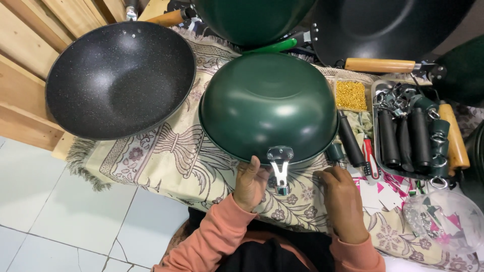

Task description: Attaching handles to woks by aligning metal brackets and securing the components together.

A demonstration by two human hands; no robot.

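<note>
A person in salmon-pink sleeves sits over a patterned cream cloth (pixel 166 156) with a fringed edge, spread on a pale tiled floor (pixel 60 221). At the centre lies a dark green round metal wok (pixel 267 103), turned upside down, its domed base facing up. A silver metal handle bracket (pixel 280 168) sticks out from the rim toward the person. The left hand (pixel 250 184) rests just beside this bracket, thumb touching the wok's rim, fingers loosely curled and grasping nothing that can be seen. The right hand (pixel 343 199) lies on the cloth to the other side of the bracket, near the rim but apart from it; whether it holds anything cannot be told. A black speckled wok (pixel 118 80) sits upright to the left. To the right, a metal tray (pixel 375 131) holds black cylindrical handles (pixel 403 138).
</note>
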